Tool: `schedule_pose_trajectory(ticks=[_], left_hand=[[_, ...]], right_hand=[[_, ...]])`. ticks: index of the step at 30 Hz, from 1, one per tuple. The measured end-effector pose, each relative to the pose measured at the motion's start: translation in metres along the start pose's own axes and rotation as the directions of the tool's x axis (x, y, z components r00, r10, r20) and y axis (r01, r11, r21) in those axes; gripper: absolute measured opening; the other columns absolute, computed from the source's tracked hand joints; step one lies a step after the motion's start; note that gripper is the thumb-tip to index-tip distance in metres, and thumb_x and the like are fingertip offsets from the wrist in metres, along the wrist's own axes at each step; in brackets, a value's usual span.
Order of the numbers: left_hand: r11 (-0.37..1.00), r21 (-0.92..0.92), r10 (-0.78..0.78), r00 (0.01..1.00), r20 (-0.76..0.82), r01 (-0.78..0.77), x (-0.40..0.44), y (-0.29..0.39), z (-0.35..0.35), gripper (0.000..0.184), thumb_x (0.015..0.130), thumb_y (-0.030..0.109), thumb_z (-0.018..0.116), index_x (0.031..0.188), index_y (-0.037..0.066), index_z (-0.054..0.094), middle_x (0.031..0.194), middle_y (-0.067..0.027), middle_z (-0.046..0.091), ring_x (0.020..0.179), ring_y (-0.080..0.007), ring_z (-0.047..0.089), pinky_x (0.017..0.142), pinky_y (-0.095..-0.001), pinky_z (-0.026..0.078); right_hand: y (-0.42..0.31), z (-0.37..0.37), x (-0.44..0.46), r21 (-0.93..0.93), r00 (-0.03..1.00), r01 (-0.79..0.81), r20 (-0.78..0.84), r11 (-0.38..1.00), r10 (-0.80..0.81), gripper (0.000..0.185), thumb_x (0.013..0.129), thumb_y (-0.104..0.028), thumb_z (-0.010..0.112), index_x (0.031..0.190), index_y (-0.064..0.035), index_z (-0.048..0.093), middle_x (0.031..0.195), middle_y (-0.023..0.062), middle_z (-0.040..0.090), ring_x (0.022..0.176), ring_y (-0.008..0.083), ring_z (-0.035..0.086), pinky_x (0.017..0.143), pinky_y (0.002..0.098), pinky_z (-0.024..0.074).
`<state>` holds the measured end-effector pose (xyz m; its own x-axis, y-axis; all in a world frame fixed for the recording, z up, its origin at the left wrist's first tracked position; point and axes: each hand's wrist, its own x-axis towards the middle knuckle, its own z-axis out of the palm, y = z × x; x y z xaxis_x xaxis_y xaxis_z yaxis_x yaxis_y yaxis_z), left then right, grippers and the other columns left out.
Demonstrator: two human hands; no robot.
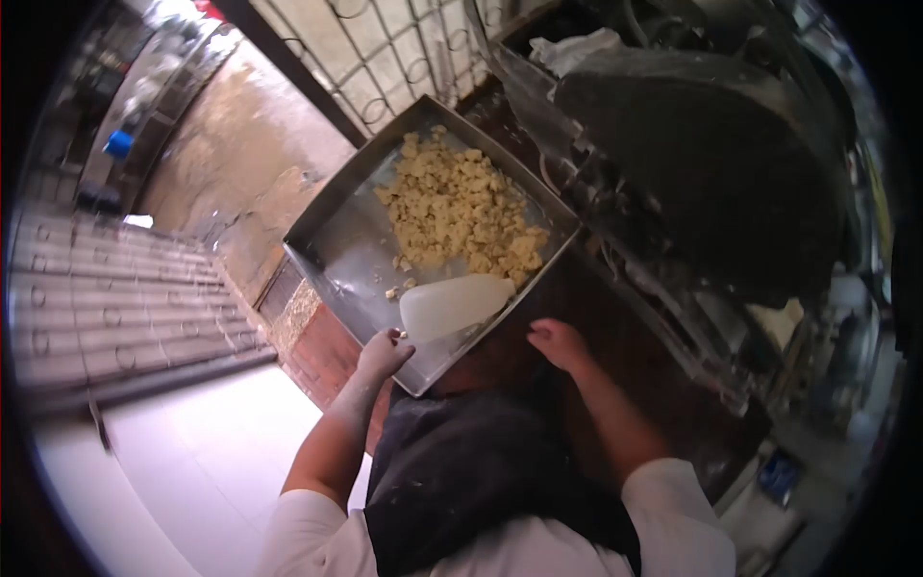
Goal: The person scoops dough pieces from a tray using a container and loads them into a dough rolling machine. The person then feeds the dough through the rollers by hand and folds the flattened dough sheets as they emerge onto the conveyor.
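A square metal tray point(338, 258) lies tilted across the view in front of my dark apron. Pale yellow dough crumbs point(457, 207) are heaped toward its far and right side. A whitish, translucent plastic scoop-like piece point(452, 306) rests inside, along the near part. My left hand point(386, 354) is closed over the tray's near left rim, with a tiny pale bit by its fingertips. Just outside the near right rim, my right hand point(558, 343) hangs with curled fingers, apart from the tray, and nothing shows in it.
A bulky dark machine with a rounded cover point(702, 173) stands close on the right. Metal grillwork point(385, 58) rises behind the tray. To the left are a worn floor point(260, 125), a slatted grille point(125, 313) and a white tiled surface point(202, 442).
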<state>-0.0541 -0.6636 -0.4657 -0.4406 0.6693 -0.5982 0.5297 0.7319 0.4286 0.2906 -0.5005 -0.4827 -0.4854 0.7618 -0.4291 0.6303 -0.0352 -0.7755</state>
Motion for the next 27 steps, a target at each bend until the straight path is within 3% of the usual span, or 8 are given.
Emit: schedule_pose_trajectory(ticks=[3, 5, 6, 9, 14, 16, 19, 27], left_hand=[[0.964, -0.245, -0.026, 0.954, 0.298, 0.102, 0.052, -0.041, 0.007, 0.07, 0.074, 0.044, 0.073, 0.126, 0.002, 0.057, 0.115, -0.0195, 0.064, 0.108, -0.0309, 0.062, 0.091, -0.0423, 0.048], [0.626, -0.445, -0.316, 0.73, 0.606, 0.641, 0.066, -0.043, 0.006, 0.084, 0.076, 0.047, 0.073, 0.141, 0.006, 0.04, 0.14, -0.021, 0.045, 0.127, -0.0364, 0.045, 0.099, -0.0518, 0.04], [0.515, -0.507, -0.258, 0.689, 0.678, 0.691, 0.074, -0.049, 0.009, 0.086, 0.081, 0.047, 0.071, 0.147, 0.009, 0.033, 0.157, -0.0166, 0.02, 0.141, -0.0358, 0.026, 0.108, -0.0561, 0.029], [0.475, -0.515, -0.252, 0.672, 0.696, 0.713, 0.097, -0.063, 0.029, 0.09, 0.081, 0.046, 0.072, 0.15, 0.01, 0.027, 0.159, -0.0134, 0.015, 0.144, -0.0344, 0.018, 0.112, -0.054, 0.024], [0.424, -0.565, -0.204, 0.683, 0.701, 0.707, 0.115, -0.071, 0.041, 0.066, 0.081, 0.041, 0.073, 0.135, 0.011, 0.048, 0.145, -0.0091, 0.042, 0.138, -0.0285, 0.031, 0.107, -0.0527, 0.028], [0.588, -0.583, -0.098, 0.765, 0.636, 0.56, 0.124, -0.069, 0.037, 0.035, 0.085, 0.034, 0.071, 0.11, 0.011, 0.061, 0.101, -0.005, 0.061, 0.094, -0.0165, 0.055, 0.084, -0.0393, 0.046], [0.577, -0.708, 0.142, 0.803, 0.579, 0.408, 0.136, -0.046, 0.012, 0.022, 0.089, 0.029, 0.066, 0.1, 0.01, 0.062, 0.082, 0.001, 0.061, 0.071, -0.0099, 0.054, 0.068, -0.0279, 0.047], [0.54, -0.645, -0.019, 0.774, 0.633, 0.541, 0.158, 0.019, -0.112, 0.021, 0.092, 0.025, 0.059, 0.101, 0.007, 0.06, 0.082, -0.0052, 0.064, 0.071, -0.0179, 0.064, 0.067, -0.0335, 0.055]], right_hand=[[-0.057, 0.066, 0.025, 0.121, 0.992, -0.125, 0.045, 0.985, 0.12, 0.037, 0.082, -0.03, 0.072, 0.108, -0.0035, 0.066, 0.096, 0.0139, 0.071, 0.089, 0.0246, 0.069, 0.078, 0.0338, 0.0537], [-0.085, 0.102, 0.035, 0.025, 0.975, -0.212, 0.078, 0.977, 0.209, 0.04, 0.082, -0.032, 0.07, 0.111, -0.0043, 0.065, 0.097, 0.0137, 0.07, 0.09, 0.026, 0.068, 0.078, 0.0356, 0.053], [-0.086, 0.122, 0.039, -0.015, 0.969, -0.233, 0.081, 0.972, 0.233, 0.04, 0.083, -0.032, 0.069, 0.112, -0.0047, 0.065, 0.097, 0.0139, 0.07, 0.091, 0.0265, 0.068, 0.08, 0.0362, 0.0526], [-0.099, 0.168, 0.031, -0.05, 0.946, -0.304, 0.102, 0.951, 0.308, 0.038, 0.083, -0.031, 0.069, 0.111, -0.0058, 0.066, 0.098, 0.0137, 0.07, 0.091, 0.026, 0.068, 0.081, 0.0363, 0.0528], [-0.101, 0.194, 0.025, 0.022, 0.93, -0.363, 0.062, 0.931, 0.361, 0.035, 0.083, -0.029, 0.069, 0.11, -0.0073, 0.067, 0.1, 0.0133, 0.07, 0.092, 0.025, 0.068, 0.082, 0.0362, 0.0531], [-0.097, 0.194, 0.025, -0.079, 0.919, -0.395, -0.044, 0.915, 0.392, 0.036, 0.081, -0.028, 0.069, 0.111, -0.0081, 0.065, 0.102, 0.0125, 0.068, 0.095, 0.028, 0.067, 0.084, 0.0378, 0.0523], [-0.101, 0.19, 0.026, -0.249, 0.964, -0.24, -0.176, 0.938, 0.2, 0.04, 0.078, -0.027, 0.07, 0.113, -0.009, 0.063, 0.105, 0.0118, 0.065, 0.096, 0.0319, 0.064, 0.084, 0.0409, 0.0513], [-0.179, 0.208, 0.041, -0.33, 0.987, 0.079, -0.106, 0.941, -0.12, 0.039, 0.074, -0.032, 0.074, 0.105, -0.0124, 0.06, 0.103, 0.0075, 0.061, 0.099, 0.0298, 0.06, 0.086, 0.0425, 0.0473]])
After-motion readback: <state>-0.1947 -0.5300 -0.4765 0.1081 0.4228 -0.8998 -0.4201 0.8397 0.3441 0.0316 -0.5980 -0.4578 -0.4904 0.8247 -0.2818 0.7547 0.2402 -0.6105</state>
